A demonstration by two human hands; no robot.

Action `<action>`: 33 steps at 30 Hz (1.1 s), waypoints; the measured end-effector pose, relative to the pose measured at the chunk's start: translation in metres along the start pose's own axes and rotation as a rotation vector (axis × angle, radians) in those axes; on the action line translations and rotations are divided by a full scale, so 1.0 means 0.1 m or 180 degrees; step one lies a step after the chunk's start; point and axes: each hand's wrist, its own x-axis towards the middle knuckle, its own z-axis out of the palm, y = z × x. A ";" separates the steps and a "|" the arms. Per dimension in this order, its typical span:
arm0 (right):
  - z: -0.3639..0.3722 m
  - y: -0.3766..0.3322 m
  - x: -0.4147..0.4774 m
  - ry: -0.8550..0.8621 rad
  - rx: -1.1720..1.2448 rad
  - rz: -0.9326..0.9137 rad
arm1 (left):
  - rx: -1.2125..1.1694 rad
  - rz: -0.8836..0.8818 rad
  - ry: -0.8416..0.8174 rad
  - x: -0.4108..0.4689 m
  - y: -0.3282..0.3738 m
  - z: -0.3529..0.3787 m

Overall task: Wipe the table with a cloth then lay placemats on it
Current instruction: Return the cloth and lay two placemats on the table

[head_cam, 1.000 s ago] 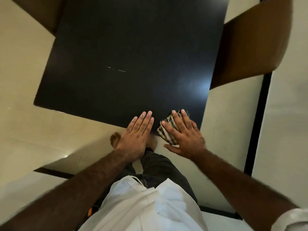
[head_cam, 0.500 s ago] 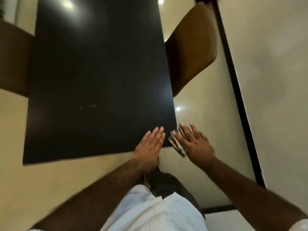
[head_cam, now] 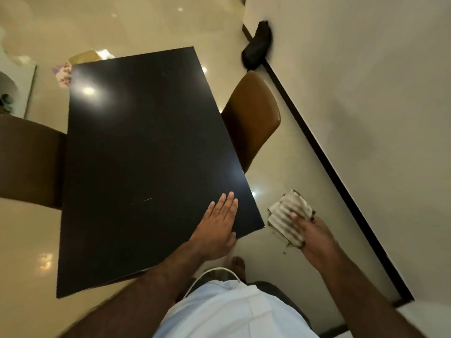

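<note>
Cloth [head_cam: 284, 217]: folded striped pad, pale with dark bands and frayed dark edges, held clear of the table [head_cam: 146, 142], just off its near right corner and over the floor [head_cam: 280, 172]. I read its long axis as running roughly away from me, about parallel to the table's right edge. Right hand [head_cam: 314, 237] grips it, thumb on top, other fingers hidden beneath; left hand [head_cam: 218, 225] lies flat on the tabletop by that corner, fingers straight and together.
</note>
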 end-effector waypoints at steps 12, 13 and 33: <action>-0.63 -0.26 -0.32 0.0616 0.1940 -0.0078 | 0.0144 0.0568 0.0168 0.55 0.63 -0.35; -0.76 -0.28 -0.26 0.0697 0.2047 -0.0143 | 0.0180 0.0597 0.0174 0.67 0.74 -0.36; -2.90 -2.18 2.26 0.0642 -0.5214 -0.2078 | 0.0654 -0.0044 0.0115 3.56 2.43 -1.14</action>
